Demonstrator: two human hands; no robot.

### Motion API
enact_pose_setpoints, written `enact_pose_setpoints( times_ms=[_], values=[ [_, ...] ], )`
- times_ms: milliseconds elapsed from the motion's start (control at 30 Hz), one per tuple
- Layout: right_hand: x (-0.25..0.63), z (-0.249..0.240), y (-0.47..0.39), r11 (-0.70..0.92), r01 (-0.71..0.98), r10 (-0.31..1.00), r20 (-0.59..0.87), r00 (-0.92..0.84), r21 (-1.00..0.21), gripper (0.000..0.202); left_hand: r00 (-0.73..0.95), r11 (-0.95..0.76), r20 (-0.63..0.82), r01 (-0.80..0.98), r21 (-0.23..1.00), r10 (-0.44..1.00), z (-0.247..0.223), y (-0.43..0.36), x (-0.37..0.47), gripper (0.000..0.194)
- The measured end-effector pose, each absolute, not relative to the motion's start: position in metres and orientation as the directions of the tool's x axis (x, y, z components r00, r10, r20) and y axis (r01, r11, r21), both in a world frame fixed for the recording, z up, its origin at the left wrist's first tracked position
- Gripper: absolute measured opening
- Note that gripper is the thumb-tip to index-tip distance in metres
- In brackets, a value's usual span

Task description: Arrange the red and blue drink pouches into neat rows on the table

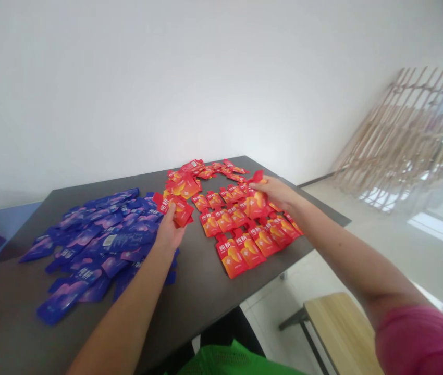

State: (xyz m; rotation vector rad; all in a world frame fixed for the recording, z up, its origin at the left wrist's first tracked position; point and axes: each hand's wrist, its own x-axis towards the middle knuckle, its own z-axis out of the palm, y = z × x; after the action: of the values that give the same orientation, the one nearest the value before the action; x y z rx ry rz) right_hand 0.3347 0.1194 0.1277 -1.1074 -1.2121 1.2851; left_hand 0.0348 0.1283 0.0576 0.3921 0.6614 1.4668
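Two hands are at work over one dark table (201, 286). The left hand (169, 232) grips red pouches (180, 210) — how many is unclear — between the blue heap and the rows. The right hand (277, 190) pinches one red pouch (256, 203) by its top, above three rows of red pouches (232, 259). Behind lies a loose red pile (185, 186); at left, one heap of blue pouches (106, 240), both too overlapped to count.

The red sachets (231, 255) carry yellow-orange patches and white lettering; the blue sachets (127, 241) show pinkish-purple patches. The bench (201, 291) is dark grey, the wall (167, 78) white. The sleeve (417, 338) is magenta, the mesh garment (225, 359) bright green.
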Motion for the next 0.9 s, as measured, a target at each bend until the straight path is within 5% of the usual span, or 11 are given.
enact_pose_setpoints(
  times_ms=[200,533,667,900],
  values=[
    [0.466,0.126,0.107,-0.249,0.197,0.958,-0.212,0.191,-0.948,0.022,-0.002,0.117,-0.181,-0.76,0.639,0.983,0.057,0.123,0.043,0.022],
    [0.46,0.053,0.095,-0.464,0.38,0.878,-0.473,0.075,-0.8,0.029,0.034,0.145,-0.179,-0.744,0.653,0.983,0.054,0.119,0.05,0.022],
    [0.455,0.041,0.106,-0.409,0.522,0.908,-0.394,0.146,-0.749,0.036,0.012,0.148,-0.204,-0.731,0.666,0.979,0.053,0.116,0.049,0.022],
    [0.457,0.053,0.102,-0.265,0.714,0.948,-0.04,0.316,-0.647,0.051,-0.007,0.137,-0.216,-0.752,0.645,0.976,0.053,0.116,0.05,0.02]
  ],
)
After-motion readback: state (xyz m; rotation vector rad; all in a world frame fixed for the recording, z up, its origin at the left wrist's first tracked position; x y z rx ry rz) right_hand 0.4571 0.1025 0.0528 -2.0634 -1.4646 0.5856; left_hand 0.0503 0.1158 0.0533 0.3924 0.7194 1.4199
